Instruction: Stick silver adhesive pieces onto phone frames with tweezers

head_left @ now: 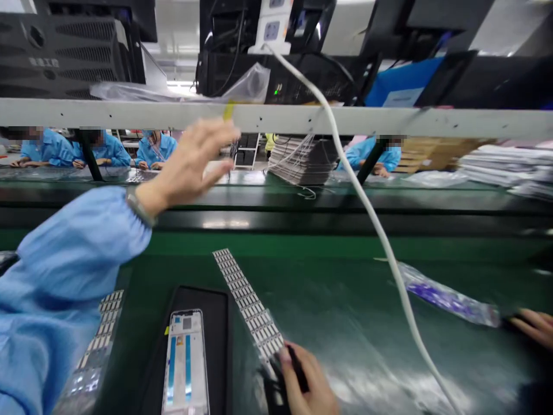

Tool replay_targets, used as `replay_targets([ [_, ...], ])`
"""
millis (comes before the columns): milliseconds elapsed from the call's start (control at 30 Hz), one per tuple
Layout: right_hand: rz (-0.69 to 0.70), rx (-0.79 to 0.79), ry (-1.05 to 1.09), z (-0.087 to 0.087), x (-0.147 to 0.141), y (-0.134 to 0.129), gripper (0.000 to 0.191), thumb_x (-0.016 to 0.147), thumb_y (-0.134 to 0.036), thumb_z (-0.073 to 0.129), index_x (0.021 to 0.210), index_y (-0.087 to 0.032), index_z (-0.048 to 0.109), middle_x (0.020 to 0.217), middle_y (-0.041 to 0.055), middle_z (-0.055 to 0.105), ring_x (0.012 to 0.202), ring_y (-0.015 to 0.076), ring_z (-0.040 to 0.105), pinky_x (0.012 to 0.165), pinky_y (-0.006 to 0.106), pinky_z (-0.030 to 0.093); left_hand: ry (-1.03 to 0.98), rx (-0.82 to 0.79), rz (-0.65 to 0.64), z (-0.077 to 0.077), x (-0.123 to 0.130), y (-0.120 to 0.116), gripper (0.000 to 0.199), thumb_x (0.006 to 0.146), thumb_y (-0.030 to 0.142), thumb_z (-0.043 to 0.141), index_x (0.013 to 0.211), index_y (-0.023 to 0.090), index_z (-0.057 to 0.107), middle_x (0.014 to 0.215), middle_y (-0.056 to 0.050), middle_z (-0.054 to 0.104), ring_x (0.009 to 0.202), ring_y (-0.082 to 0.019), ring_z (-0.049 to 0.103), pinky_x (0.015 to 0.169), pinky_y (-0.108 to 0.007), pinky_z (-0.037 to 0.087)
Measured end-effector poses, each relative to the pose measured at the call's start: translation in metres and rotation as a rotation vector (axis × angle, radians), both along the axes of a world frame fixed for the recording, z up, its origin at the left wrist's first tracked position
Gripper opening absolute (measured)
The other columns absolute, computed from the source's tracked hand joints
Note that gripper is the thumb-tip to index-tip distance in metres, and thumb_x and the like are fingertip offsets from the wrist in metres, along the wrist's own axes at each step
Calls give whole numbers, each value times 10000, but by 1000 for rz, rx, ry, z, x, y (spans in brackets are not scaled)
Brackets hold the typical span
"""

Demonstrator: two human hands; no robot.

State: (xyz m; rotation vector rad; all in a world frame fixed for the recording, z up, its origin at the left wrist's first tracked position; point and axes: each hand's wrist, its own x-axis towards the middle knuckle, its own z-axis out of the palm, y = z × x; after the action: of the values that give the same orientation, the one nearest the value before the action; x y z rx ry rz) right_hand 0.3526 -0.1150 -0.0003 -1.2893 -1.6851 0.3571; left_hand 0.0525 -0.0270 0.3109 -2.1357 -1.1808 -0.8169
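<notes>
My left hand [194, 158] is raised over the far side of the bench, slightly blurred, with fingers stretched out and nothing in them. A wristband circles that wrist below a blue sleeve. My right hand [313, 383] is closed at the near end of a long strip of small pale stickers [248, 300], thumb on its edge. Something black, its kind unclear, also shows between those fingers. To the left, a phone frame [185, 357] with blue strips lies on a black tray [216, 300]. A second sticker sheet [101, 331] is partly hidden by my left sleeve.
A white cable [380, 230] hangs down across the bench from a power strip [272, 29]. At right lies a clear bag with purple contents [449, 297], near another person's hand [538, 328]. A metal shelf beam [294, 120] crosses above; several people in blue sit beyond.
</notes>
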Motion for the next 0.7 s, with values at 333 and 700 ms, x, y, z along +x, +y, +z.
replay_targets([
  [333,-260,-329,156,9,-8,-25,404,779,-524,531,976,-173,570,884,90,659,777,231,623,698,353,490,329,-800,-502,-246,56,-76,458,934,454,371,1264,161,492,1413,-125,414,1350,-253,301,1129,-479,125],
  [700,-183,-327,-162,9,-26,-46,243,849,-418,444,889,-200,542,838,61,669,751,235,642,648,318,450,269,-725,-510,-269,84,-81,488,955,466,280,1265,148,483,1347,-125,490,1266,-233,415,1113,-514,31],
])
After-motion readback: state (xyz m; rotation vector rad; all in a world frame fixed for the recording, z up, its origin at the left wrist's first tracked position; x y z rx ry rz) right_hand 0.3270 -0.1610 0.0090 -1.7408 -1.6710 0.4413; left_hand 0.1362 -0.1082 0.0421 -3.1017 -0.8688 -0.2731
